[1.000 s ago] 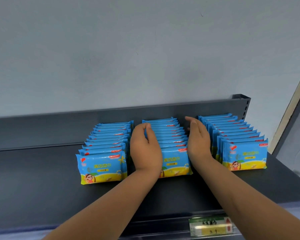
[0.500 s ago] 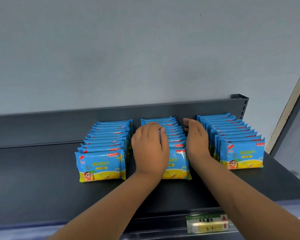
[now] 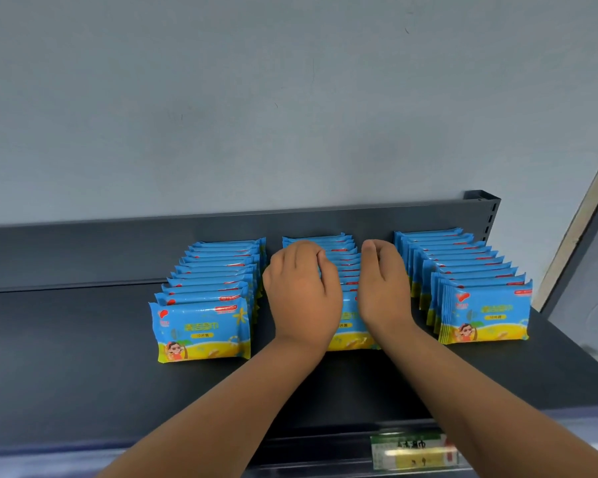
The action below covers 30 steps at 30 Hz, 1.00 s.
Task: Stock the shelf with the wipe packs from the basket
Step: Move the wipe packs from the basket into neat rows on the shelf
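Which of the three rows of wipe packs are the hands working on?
The middle row: the left hand and right hand grip it from either side; the left row and right row stand untouched.

Upright blue wipe packs (image 3: 201, 329) on shelf (image 3: 66, 357)

On the shelf (image 3: 66, 357) before you, wipe packs stand in a left row (image 3: 204, 326), a middle row (image 3: 340, 267) gripped by your left hand (image 3: 301, 294) and right hand (image 3: 384, 288), and a right row (image 3: 487, 312).

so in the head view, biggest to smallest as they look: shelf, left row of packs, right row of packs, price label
shelf
left row of packs and right row of packs: too alike to rank
price label smallest
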Available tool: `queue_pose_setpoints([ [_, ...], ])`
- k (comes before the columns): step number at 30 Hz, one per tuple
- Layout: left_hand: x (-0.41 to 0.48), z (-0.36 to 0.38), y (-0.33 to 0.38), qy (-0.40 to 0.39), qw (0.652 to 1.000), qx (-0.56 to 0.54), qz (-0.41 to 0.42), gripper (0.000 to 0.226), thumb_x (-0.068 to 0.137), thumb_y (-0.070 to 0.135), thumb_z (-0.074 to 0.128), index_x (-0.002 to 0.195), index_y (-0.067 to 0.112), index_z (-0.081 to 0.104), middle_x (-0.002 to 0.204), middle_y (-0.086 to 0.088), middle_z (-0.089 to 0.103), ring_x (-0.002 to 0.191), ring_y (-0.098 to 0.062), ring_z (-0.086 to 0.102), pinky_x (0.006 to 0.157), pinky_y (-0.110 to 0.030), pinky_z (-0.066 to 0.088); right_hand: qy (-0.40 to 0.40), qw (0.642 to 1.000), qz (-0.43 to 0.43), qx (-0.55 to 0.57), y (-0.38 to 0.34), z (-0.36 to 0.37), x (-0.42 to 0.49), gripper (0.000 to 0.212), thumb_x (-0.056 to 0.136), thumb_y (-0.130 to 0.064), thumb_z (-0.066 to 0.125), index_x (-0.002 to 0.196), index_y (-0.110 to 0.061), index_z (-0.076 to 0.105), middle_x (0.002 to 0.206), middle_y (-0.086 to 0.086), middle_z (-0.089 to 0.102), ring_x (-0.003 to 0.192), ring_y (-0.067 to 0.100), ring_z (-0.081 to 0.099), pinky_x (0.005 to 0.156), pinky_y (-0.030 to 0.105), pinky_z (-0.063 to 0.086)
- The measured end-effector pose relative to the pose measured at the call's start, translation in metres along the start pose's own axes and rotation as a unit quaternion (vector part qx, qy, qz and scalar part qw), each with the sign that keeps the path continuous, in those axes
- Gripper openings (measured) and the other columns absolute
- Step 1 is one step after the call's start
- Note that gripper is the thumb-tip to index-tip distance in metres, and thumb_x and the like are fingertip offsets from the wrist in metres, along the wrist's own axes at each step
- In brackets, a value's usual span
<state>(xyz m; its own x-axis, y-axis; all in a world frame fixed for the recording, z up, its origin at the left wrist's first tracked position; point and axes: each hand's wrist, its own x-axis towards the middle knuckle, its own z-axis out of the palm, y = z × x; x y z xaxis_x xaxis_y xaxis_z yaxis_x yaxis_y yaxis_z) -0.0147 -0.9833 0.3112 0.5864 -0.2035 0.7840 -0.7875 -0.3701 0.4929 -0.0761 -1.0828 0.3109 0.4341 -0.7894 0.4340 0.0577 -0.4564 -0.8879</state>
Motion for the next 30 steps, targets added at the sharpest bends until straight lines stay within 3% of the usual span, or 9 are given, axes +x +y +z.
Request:
queue_pose_setpoints([
  [7, 0.005, -0.012, -0.009, -0.05, 0.993, 0.043, 0.1, 0.033, 0.101, 0.032, 0.044, 0.11, 0.013, 0.069, 0.123, -0.003, 0.068, 0.114, -0.022, 0.06, 0.097, -0.045, 0.047, 0.008, 0.992, -0.085, -0.089, -0.006, -0.008, -0.008, 0.042, 0.103, -0.053, 0.036, 0.129, -0.026, 0.057, 0.12, -0.013, 0.06, 0.112, 0.005, 0.059, 0.096, 0.041, 0.054],
  [10, 0.002, -0.018, -0.014, -0.059, 0.982, 0.085, 0.156, 0.034, 0.1, 0.032, 0.047, 0.114, 0.01, 0.07, 0.129, -0.007, 0.068, 0.123, -0.029, 0.059, 0.103, -0.051, 0.045, 0.008, 0.982, -0.127, -0.137, -0.01, -0.01, -0.009, 0.041, 0.108, -0.04, 0.04, 0.14, -0.019, 0.053, 0.137, -0.007, 0.057, 0.127, 0.007, 0.053, 0.107, 0.032, 0.046],
  [13, -0.002, -0.022, -0.013, -0.069, 0.978, 0.111, 0.162, 0.033, 0.099, 0.031, 0.051, 0.117, 0.011, 0.07, 0.134, -0.008, 0.066, 0.129, -0.031, 0.056, 0.106, -0.054, 0.043, -0.025, 0.97, -0.152, -0.189, -0.019, -0.01, -0.014, 0.051, 0.105, -0.044, 0.035, 0.145, -0.017, 0.053, 0.148, -0.004, 0.052, 0.14, 0.009, 0.044, 0.113, 0.024, 0.035],
  [16, -0.002, -0.025, -0.006, -0.09, 0.973, 0.145, 0.154, 0.037, 0.101, 0.033, 0.044, 0.122, 0.014, 0.068, 0.138, -0.007, 0.064, 0.133, -0.031, 0.052, 0.109, -0.057, 0.04, -0.064, 0.95, -0.171, -0.253, -0.026, -0.014, -0.012, 0.054, 0.104, -0.045, 0.031, 0.143, -0.019, 0.056, 0.148, -0.002, 0.054, 0.145, 0.013, 0.039, 0.114, 0.02, 0.025],
  [20, 0.006, -0.03, 0.001, -0.12, 0.956, 0.194, 0.185, 0.045, 0.099, 0.039, 0.037, 0.124, 0.016, 0.066, 0.134, -0.007, 0.065, 0.13, -0.032, 0.055, 0.112, -0.057, 0.037, -0.131, 0.903, -0.235, -0.335, -0.033, -0.033, -0.001, 0.054, 0.105, -0.045, 0.024, 0.128, -0.018, 0.065, 0.129, -0.002, 0.065, 0.143, 0.021, 0.044, 0.12, 0.034, 0.03],
  [23, 0.012, -0.032, 0.011, -0.149, 0.948, 0.194, 0.203, 0.045, 0.099, 0.042, 0.035, 0.121, 0.017, 0.066, 0.131, -0.005, 0.066, 0.128, -0.032, 0.055, 0.11, -0.057, 0.038, -0.137, 0.896, -0.234, -0.352, -0.034, -0.05, 0.007, 0.054, 0.105, -0.05, 0.025, 0.125, -0.019, 0.065, 0.125, -0.003, 0.064, 0.143, 0.022, 0.045, 0.119, 0.039, 0.035],
  [27, 0.012, -0.031, 0.027, -0.162, 0.942, 0.181, 0.233, 0.045, 0.1, 0.044, 0.036, 0.12, 0.017, 0.065, 0.131, -0.005, 0.064, 0.129, -0.033, 0.054, 0.109, -0.056, 0.039, -0.108, 0.895, -0.227, -0.369, -0.039, -0.075, 0.008, 0.054, 0.102, -0.053, 0.031, 0.129, -0.019, 0.063, 0.132, -0.004, 0.062, 0.147, 0.02, 0.04, 0.116, 0.038, 0.038],
  [30, 0.006, -0.02, 0.056, -0.134, 0.948, 0.133, 0.255, 0.04, 0.099, 0.039, 0.043, 0.118, 0.013, 0.068, 0.127, -0.007, 0.066, 0.127, -0.032, 0.056, 0.113, -0.055, 0.039, -0.091, 0.912, -0.195, -0.349, -0.037, -0.108, 0.01, 0.051, 0.104, -0.053, 0.034, 0.137, -0.023, 0.058, 0.142, -0.008, 0.057, 0.151, 0.012, 0.031, 0.113, 0.027, 0.035],
])
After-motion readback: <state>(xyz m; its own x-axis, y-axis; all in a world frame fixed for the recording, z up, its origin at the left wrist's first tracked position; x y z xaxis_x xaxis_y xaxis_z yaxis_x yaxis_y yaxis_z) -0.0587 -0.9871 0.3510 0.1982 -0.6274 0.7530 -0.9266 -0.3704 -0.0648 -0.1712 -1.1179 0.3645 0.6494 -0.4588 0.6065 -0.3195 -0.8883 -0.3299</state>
